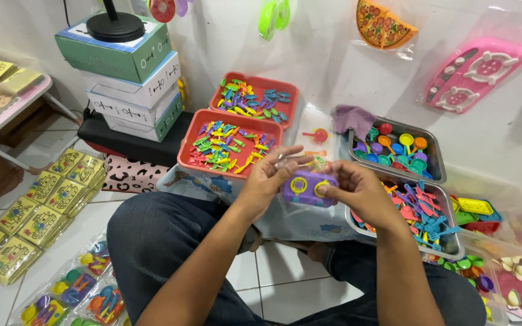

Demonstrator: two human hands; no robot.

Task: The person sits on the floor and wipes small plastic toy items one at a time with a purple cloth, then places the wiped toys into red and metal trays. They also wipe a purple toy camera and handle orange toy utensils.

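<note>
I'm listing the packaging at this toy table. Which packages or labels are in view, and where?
Stacked green-and-white cardboard boxes: upper left, under a black round base.
Yellow printed flat packets: rows on the floor, left.
Clear plastic bags of colourful toys: bottom left.
Clear bagged pink toy stove: on the wall, upper right.

Purple toy stove (307, 187), two yellow burner rings, held level above lap

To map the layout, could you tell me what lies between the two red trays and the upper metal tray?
In the head view, a small red-and-yellow toy spoon on a clear packet lies between the red trays and the metal tray.
</note>
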